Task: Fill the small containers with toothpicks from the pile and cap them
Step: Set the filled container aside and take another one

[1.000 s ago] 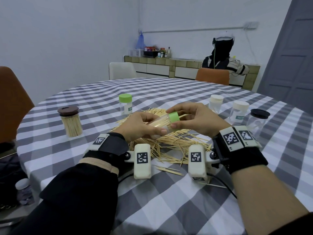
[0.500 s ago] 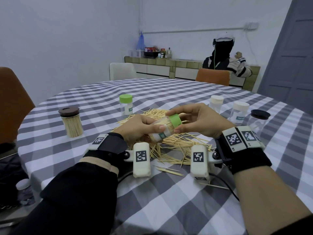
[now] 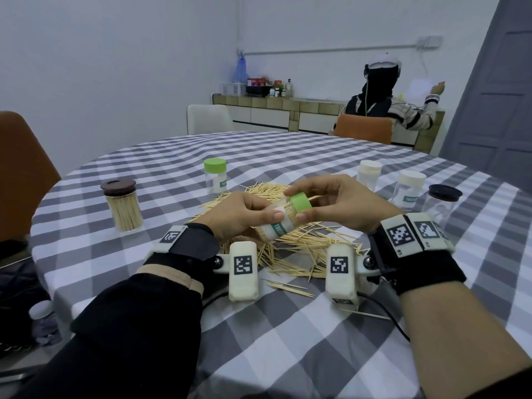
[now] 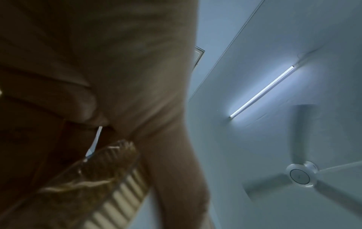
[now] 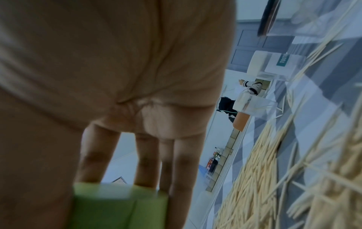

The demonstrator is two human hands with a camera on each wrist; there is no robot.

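Both hands around tilted container.

At the centre of the head view we hold a small clear plastic container with a green cap tilted above the loose pile of wooden toothpicks, our left hand on its body and our right hand at its cap. The pile lies on the round table covered in grey-and-white checked cloth. Behind the pile, towards upper centre, stands a green-capped clear container. At the left of the frame stands a brown-lidded glass jar full of toothpicks. At the right stand two white-capped clear containers, with a black-lidded clear jar just right of them.
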